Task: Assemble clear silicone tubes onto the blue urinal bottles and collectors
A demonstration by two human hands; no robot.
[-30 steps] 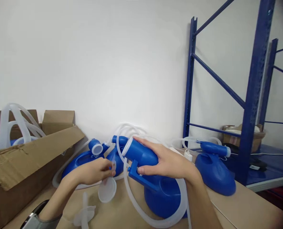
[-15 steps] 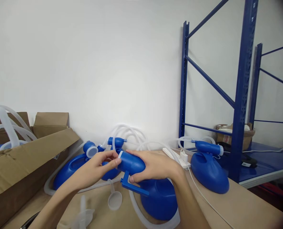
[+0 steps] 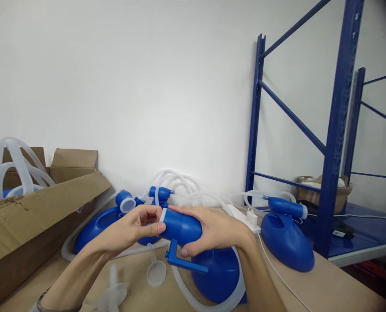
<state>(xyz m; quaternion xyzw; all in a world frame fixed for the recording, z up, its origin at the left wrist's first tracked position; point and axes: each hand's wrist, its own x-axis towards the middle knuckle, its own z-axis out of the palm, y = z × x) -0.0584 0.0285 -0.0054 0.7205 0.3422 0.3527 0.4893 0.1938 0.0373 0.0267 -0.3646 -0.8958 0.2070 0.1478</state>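
My right hand [image 3: 217,229] is wrapped over a blue plastic urinal head [image 3: 181,225], a tapered cup with a white rim and an angled handle bar. It is tilted, its rim toward the left. My left hand [image 3: 141,227] pinches the white rim [image 3: 163,215] with thumb and fingertips. Under the right hand sits a blue urinal bottle [image 3: 215,277] with a clear hose [image 3: 186,286] curving round its front. A translucent round cap with a strap [image 3: 156,273] lies on the table before the hands. Left of it is a blurry clear plastic piece [image 3: 114,294].
An open cardboard box [image 3: 50,203] with coiled hoses stands at left. More blue urinal bottles stand at left [image 3: 97,227] and right [image 3: 287,242]. A power strip [image 3: 241,219] with a plugged charger lies behind the right wrist. Blue shelving [image 3: 334,151] rises at right.
The view has shifted slightly. The urinal head has turned a little, its rim still between my left fingertips. My left thumb has moved onto the rim's lower edge; both hands keep hold.
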